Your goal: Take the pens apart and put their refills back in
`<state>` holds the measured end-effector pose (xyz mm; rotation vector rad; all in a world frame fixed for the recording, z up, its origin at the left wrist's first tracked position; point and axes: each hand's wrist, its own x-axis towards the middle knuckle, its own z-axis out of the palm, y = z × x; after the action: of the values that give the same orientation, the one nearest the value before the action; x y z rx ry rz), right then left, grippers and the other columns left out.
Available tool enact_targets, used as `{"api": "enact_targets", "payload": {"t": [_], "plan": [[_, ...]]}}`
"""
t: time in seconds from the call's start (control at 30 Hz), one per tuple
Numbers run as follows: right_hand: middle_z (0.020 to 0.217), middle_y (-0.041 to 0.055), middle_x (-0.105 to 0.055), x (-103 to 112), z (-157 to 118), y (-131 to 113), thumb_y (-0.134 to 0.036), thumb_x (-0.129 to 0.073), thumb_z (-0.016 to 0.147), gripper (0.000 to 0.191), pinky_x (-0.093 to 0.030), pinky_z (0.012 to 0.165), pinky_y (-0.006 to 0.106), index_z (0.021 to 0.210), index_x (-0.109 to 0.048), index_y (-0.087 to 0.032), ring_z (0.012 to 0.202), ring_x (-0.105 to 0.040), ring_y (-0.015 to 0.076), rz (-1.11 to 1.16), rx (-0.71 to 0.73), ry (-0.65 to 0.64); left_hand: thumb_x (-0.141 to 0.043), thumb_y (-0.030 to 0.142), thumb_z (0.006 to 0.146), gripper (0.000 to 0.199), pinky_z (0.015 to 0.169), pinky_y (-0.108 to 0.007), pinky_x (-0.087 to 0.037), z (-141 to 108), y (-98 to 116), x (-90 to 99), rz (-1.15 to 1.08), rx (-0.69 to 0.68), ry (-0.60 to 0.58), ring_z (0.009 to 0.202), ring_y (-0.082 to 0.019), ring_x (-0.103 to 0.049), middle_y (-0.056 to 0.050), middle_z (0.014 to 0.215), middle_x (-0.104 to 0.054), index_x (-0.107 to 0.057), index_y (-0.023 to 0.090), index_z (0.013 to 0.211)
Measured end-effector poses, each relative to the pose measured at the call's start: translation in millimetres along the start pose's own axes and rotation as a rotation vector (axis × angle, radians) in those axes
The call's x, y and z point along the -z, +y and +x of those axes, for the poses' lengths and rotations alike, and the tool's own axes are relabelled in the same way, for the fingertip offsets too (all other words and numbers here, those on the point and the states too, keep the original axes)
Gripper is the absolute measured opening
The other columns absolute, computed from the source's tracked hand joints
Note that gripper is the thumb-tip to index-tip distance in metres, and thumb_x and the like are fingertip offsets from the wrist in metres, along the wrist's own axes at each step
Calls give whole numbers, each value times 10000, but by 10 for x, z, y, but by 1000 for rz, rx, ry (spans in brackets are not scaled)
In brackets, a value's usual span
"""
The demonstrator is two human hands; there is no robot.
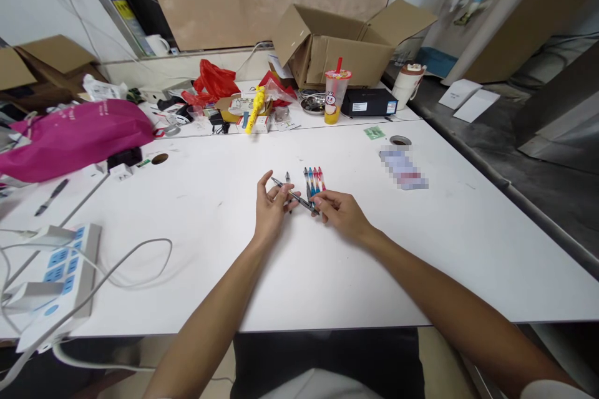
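Both hands hold one dark pen (296,195) low over the white table, slanting from upper left to lower right. My left hand (272,211) is closed on its upper-left part with thumb and fingers. At the lower-right end, my right hand (344,213) pinches it between thumb and fingertips. Another pen with a dark end (287,177) lies behind my left fingers, partly covered. Just beyond my right fingers, several blue pens (311,176) and red pens (320,176) lie side by side, their near ends partly hidden.
A power strip (88,268) with cables lies left, near a magenta bag (88,134). Along the back are a red plastic bag (213,84), a drink cup (335,100), a cardboard box (346,53) and a black box (369,103). A tape roll (400,141) lies right, near a blurred-out item (403,168).
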<state>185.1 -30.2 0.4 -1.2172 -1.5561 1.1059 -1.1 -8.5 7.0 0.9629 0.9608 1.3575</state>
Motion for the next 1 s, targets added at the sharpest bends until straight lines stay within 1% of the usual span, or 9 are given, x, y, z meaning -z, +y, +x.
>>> {"api": "enact_targets", "payload": {"t": [0.1,0.23,0.4,0.5,0.63,0.77,0.8,0.9,1.0], "plan": [[788,41,-717,42,9,-20,-488,-572,947,312,-492,576,311,946,-698,-203,586,-581,145,9,2,32,-730,370,865,544,770,-346,-594,9,10,32,18,-4,28,902,-192,-720,-58,1094,-696,-427,311,1313],[742,32,-693,67,11,-16,-490,-573,949,311,-479,575,311,932,-686,-200,590,-573,148,-5,5,46,-718,388,863,432,688,-308,-578,25,16,68,60,7,-23,844,-183,-710,-59,1084,-706,-496,284,1219],[739,25,-686,62,14,17,-469,-562,961,294,-465,580,309,991,-686,-205,593,-561,146,-50,40,52,-706,393,864,465,651,-277,-542,37,32,72,66,11,-18,803,-159,-688,-78,1150,-713,-503,290,1270],[744,18,-680,66,11,32,-451,-547,971,286,-468,592,304,1048,-682,-211,607,-580,147,-92,80,18,-729,398,845,465,644,-275,-538,35,42,71,67,22,-47,781,-153,-682,-82,1139,-714,-512,266,1235],[791,2,-692,70,-20,36,-389,-597,946,292,-480,631,296,1191,-673,-249,653,-610,146,-214,195,-101,-748,390,832,466,631,-264,-540,38,47,78,62,44,-100,781,-150,-686,-89,1149,-716,-527,253,1219],[1049,5,-734,41,-59,22,-335,-683,893,465,-501,657,291,1350,-604,-323,690,-628,129,-333,383,-270,-740,394,849,555,635,-265,-552,46,51,79,58,50,-95,819,-158,-694,-126,1255,-692,-501,272,1334],[1072,9,-735,31,-65,19,-336,-688,892,474,-509,681,300,1358,-601,-323,711,-638,134,-358,427,-285,-741,398,849,577,636,-269,-557,46,53,75,60,54,-95,831,-165,-698,-134,1270,-687,-490,273,1353],[1020,18,-749,4,-69,18,-345,-671,917,438,-526,742,325,1349,-618,-300,759,-657,155,-400,522,-275,-734,407,857,619,637,-276,-561,42,50,60,79,64,-107,901,-201,-712,-154,1296,-675,-458,268,1393],[1046,40,-752,-4,-58,28,-347,-626,957,402,-537,785,342,1352,-624,-277,869,-682,182,-456,566,-244,-674,415,905,679,686,-301,-569,53,15,64,147,44,-111,1038,-242,-700,-166,1323,-657,-354,280,1488]]}}
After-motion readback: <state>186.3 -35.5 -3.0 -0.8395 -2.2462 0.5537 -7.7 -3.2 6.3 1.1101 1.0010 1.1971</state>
